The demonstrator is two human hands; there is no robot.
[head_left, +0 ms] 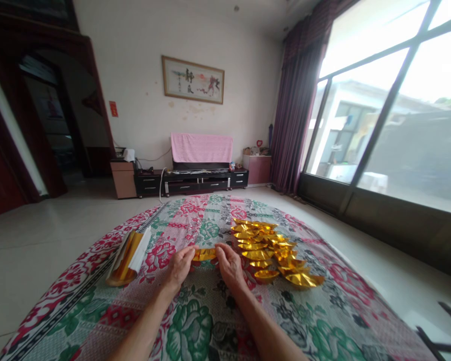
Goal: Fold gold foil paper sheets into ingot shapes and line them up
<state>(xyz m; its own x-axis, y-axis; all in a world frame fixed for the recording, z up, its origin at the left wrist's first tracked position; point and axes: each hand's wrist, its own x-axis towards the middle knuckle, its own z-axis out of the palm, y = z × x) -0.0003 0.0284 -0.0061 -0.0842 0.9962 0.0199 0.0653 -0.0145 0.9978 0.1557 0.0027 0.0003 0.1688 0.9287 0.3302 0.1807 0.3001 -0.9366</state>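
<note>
A narrow folded strip of gold foil paper [205, 254] is stretched level between my two hands, just above the patterned cloth. My left hand [181, 265] pinches its left end, and my right hand [229, 263] grips the right end. Right of my right hand lie several boat-shaped gold foil ingots [263, 245] in loose rows, some overlapping. To the left of my left hand rests a curled stack of gold foil sheets [130, 258] with a whitish wrapper around it.
A floral cloth [190, 326] in red, green and grey covers the round surface under my hands. Beyond it stands a low black cabinet [195, 186] with a pink cloth [202, 147] draped over something on top. Dark metal bars [441, 336] show at the lower right.
</note>
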